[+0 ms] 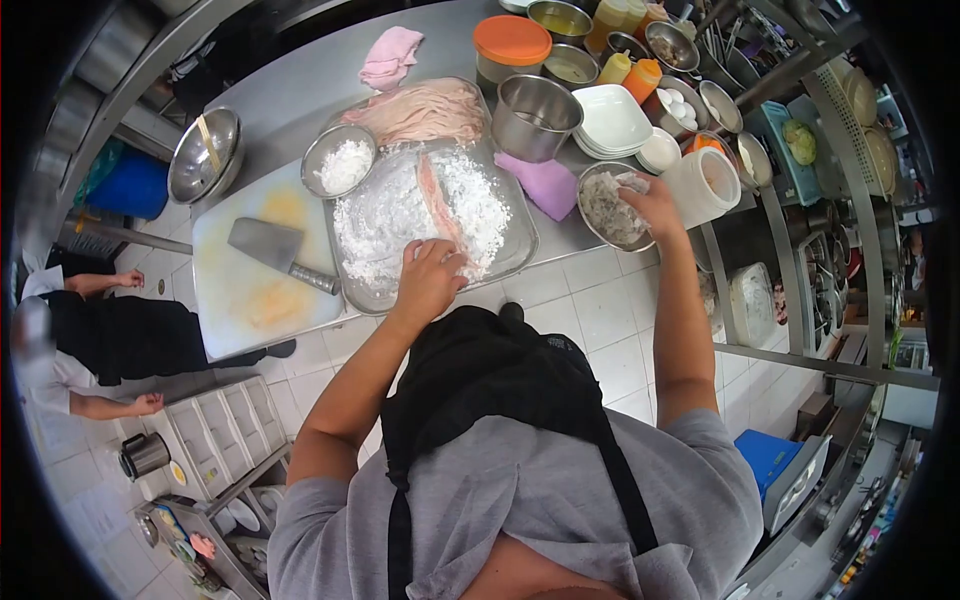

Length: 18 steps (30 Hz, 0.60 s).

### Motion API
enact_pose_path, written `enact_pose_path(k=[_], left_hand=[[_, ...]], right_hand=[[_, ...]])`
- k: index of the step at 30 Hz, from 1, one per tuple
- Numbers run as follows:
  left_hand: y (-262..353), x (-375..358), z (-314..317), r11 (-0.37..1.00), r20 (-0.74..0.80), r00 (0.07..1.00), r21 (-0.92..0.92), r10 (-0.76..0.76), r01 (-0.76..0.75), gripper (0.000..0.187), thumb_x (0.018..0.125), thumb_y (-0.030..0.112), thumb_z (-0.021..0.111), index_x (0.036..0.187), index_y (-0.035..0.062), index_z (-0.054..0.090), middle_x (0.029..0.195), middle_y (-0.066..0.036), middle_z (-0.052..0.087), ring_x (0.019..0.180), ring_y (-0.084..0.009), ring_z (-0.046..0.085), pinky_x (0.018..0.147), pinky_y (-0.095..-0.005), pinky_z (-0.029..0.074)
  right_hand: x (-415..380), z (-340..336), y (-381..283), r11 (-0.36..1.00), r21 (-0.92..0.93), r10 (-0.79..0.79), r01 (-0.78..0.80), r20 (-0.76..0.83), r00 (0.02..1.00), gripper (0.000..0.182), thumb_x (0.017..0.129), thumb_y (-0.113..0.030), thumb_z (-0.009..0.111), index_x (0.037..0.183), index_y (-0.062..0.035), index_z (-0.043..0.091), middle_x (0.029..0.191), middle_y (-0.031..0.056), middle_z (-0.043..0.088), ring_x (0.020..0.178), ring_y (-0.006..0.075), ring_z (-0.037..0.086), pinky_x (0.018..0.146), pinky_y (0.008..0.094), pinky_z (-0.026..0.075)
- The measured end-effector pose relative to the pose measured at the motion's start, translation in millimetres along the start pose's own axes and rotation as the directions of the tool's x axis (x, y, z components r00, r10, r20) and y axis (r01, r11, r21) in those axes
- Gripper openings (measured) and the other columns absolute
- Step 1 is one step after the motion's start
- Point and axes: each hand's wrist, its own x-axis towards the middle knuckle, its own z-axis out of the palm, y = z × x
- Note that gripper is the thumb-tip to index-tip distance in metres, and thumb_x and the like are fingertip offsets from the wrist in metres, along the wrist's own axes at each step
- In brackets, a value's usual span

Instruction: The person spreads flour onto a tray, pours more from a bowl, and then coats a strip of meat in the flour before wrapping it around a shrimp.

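A metal tray (524,246) is spread with white flour-like powder, and a long pink strip of raw meat (433,192) lies across it. My left hand (432,280) is at the tray's near edge, its curled fingers closed on the near end of this strip. Over to the right, my right hand (655,208) reaches into a metal bowl (610,210) of greyish-white, powdery-looking contents. Its fingers are bent down into them, and what they grip is hidden. Pale raw meat (425,108) is piled at the tray's far side, beside a small bowl of white powder (345,166).
A cleaver (268,248) rests on a stained cutting board (215,300) at left. Behind the tray stand a steel pot (537,118), an orange-lidded tub (512,40) and white dishes (615,118). A purple cloth (540,185) lies beside the tray. Another person (120,335) stands at far left.
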Motion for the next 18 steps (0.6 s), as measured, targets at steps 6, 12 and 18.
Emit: enact_pose_path(k=[6,12,18], left_hand=[[-1.7,-0.5,17.7,0.998,-0.056,0.998,0.054,0.039,-0.036,0.024,0.078,0.019,0.077,0.100,0.0130,0.072,0.101,-0.002,0.065,0.106,-0.0209,0.059,0.103,-0.0466,0.036],[-1.8,0.0,34.5,0.990,-0.157,0.987,0.138,0.030,-0.008,0.012,0.081,0.016,0.073,0.089,0.0083,0.068,0.097,-0.004,0.066,0.101,-0.0224,0.061,0.101,-0.0450,0.037],[7.3,-8.8,35.7,0.994,-0.248,0.968,0.085,-0.044,0.067,0.013,0.079,0.011,0.072,0.091,0.0083,0.066,0.099,-0.006,0.064,0.101,-0.0245,0.060,0.099,-0.0445,0.038]], right_hand=[[-9.9,30.6,-21.7,0.894,0.447,-0.171,0.015,0.311,0.935,0.028,0.088,-0.007,0.067,0.115,0.0036,0.068,0.101,0.0076,0.073,0.089,0.0154,0.068,0.079,0.0304,0.054],[-12.3,116.1,-36.8,0.915,0.380,-0.327,0.138,0.496,0.804,0.029,0.090,-0.009,0.065,0.117,0.0022,0.068,0.103,0.0070,0.073,0.090,0.0138,0.066,0.082,0.0301,0.052],[-7.9,184.9,-21.0,0.875,0.099,-0.469,0.473,0.414,0.780,0.037,0.086,-0.018,0.073,0.114,0.0058,0.066,0.100,0.0195,0.071,0.091,0.0283,0.066,0.085,0.0362,0.052]])
